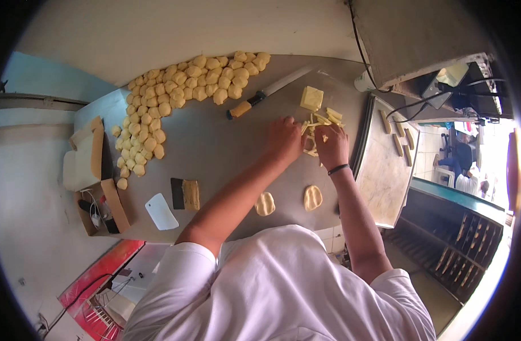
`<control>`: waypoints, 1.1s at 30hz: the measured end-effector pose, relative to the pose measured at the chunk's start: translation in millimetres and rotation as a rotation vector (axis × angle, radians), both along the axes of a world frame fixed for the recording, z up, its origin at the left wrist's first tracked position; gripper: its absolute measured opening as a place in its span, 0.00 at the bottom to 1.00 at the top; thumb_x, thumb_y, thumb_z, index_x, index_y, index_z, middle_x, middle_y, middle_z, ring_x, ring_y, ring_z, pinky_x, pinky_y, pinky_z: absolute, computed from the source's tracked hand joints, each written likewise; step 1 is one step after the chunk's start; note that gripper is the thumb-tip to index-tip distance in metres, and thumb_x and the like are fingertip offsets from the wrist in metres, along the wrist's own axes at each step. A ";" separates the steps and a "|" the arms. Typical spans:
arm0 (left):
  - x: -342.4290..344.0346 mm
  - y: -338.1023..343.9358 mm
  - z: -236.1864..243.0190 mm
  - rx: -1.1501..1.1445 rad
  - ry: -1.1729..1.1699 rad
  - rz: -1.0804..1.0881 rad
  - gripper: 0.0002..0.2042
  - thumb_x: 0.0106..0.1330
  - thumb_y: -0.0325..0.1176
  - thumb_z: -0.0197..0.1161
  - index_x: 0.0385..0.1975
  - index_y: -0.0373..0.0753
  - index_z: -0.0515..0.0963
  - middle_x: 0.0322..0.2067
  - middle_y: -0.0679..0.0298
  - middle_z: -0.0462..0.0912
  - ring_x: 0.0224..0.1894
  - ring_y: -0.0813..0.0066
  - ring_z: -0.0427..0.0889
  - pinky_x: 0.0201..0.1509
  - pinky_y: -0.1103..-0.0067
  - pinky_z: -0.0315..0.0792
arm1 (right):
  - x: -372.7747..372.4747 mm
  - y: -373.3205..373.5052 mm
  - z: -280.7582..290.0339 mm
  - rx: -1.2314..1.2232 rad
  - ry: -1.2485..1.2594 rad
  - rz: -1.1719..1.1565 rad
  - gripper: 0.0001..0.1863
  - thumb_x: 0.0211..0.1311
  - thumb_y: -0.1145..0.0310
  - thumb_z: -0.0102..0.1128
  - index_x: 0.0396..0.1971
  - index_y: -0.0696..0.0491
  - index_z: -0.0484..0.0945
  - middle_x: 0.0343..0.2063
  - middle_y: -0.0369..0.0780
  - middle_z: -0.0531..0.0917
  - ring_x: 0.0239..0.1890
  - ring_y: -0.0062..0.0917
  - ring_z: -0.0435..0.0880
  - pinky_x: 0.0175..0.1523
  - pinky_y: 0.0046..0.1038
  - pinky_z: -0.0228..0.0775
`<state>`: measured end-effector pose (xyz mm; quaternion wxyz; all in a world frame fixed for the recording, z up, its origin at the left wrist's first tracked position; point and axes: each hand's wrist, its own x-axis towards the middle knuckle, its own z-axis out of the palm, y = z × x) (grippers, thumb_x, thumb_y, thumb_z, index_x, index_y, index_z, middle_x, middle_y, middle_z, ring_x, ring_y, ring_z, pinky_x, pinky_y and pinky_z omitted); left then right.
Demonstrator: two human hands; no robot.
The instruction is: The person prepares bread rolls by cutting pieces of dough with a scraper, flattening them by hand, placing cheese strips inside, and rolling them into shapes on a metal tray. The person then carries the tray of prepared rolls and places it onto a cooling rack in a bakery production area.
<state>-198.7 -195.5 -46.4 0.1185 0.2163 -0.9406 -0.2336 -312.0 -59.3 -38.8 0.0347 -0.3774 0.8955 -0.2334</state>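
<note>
Both my hands are at a loose pile of pale yellow cheese sticks [333, 115] on the metal table. My left hand [286, 140] has its fingers curled at the pile's left side, gripping some sticks. On the right side, my right hand [332, 148] pinches sticks with bent fingers; a dark band circles that wrist. Just beyond the pile stands a cheese block [312, 98]. A long knife [272, 90] with a black and tan handle lies to its left. Nearer me are two flattened dough pieces, one on the left [265, 204] and one on the right [313, 198].
Many dough balls [175, 85] cover the table's far left. A white plastic scraper [161, 211] and a dark-and-tan rectangular tool [185, 194] lie at near left, beside an open cardboard box [113, 204]. At right, a tray [380, 182] bears several dough sticks [398, 145].
</note>
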 end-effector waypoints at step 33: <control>20.8 -10.1 6.9 0.459 0.468 0.061 0.15 0.67 0.27 0.66 0.52 0.32 0.82 0.55 0.48 0.84 0.53 0.50 0.85 0.57 0.64 0.80 | 23.7 17.6 17.6 -0.517 -1.252 -0.314 0.15 0.77 0.63 0.60 0.51 0.59 0.85 0.39 0.35 0.87 0.40 0.18 0.84 0.51 0.24 0.79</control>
